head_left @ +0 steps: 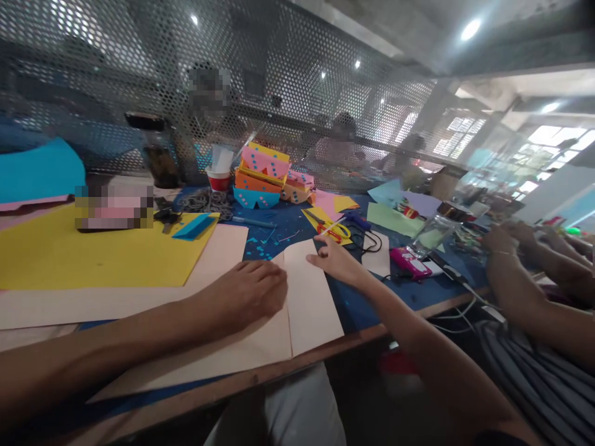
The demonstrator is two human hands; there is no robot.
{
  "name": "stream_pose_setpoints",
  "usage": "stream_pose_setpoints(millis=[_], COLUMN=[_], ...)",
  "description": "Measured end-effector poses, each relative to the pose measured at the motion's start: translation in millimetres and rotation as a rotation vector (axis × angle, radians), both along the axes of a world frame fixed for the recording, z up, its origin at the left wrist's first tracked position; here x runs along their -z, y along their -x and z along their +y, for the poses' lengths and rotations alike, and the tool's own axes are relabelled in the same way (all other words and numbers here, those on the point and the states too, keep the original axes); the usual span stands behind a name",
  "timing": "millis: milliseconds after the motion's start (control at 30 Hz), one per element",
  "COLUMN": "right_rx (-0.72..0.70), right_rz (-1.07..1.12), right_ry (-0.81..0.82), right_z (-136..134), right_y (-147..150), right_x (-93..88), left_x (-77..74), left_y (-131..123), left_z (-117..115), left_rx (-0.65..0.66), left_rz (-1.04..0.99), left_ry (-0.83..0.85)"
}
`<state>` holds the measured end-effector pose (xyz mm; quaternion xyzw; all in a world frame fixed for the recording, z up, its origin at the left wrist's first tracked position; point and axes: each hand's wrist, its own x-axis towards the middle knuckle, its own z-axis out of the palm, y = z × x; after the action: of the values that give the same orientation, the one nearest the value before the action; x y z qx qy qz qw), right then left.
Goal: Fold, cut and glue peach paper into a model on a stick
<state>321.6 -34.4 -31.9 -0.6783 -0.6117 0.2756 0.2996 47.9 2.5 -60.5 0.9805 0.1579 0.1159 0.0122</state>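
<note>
My left hand (260, 290) lies on a pale pink sheet of paper (218, 356), beside the crease that sets off its right-hand panel (309, 303). Its fingers are curled and pressed together, and the fingertips are hidden underneath, so whatever they may hold does not show. Over the far right edge of that panel, my right hand (338, 257) has its thumb and index finger spread apart. Just beyond its index finger are a thin white stick (333, 225) and yellow-handled scissors (341, 233). I cannot tell whether the finger touches the stick.
Yellow card (106, 260) and a blue folded strip (194, 227) lie left. Behind are colourful paper glasses (255, 197), a red-and-white cup (219, 179) and a dark-lidded jar (160, 158). Rightward are a glue gun (359, 222), a glass jar (433, 232) and another person's arms (525, 297).
</note>
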Motion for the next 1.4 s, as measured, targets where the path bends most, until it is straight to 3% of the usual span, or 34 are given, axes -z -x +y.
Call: stream_pose_setpoints(millis=[200, 300, 500, 867, 1133, 1400], right_rx=[0.031, 0.047, 0.056, 0.062, 0.045, 0.025], right_rz=[-0.166, -0.208, -0.221, -0.249, -0.288, -0.280], right_ry=[-0.052, -0.075, -0.081, -0.097, -0.092, -0.085], right_z=[34.7, 41.2, 39.1, 36.9, 34.8, 33.6], right_y=[4.1, 5.2, 3.8, 7.1, 9.5, 11.0], right_x=[6.9, 13.7, 24.9, 25.8, 25.6, 25.0], left_x=[-12.2, -9.2, 5.6, 17.8, 20.5, 19.4], left_y=[-4.1, -10.0, -17.7, -11.8, -10.7, -12.8], left_z=[14.0, 19.7, 20.3, 22.1, 23.3, 22.3], left_rx=[0.018, 0.013, -0.032, -0.084, -0.087, -0.099], left_rz=[-0.018, -0.060, -0.055, -0.071, -0.083, -0.079], left_ry=[0.040, 0.071, 0.052, 0.036, -0.042, 0.000])
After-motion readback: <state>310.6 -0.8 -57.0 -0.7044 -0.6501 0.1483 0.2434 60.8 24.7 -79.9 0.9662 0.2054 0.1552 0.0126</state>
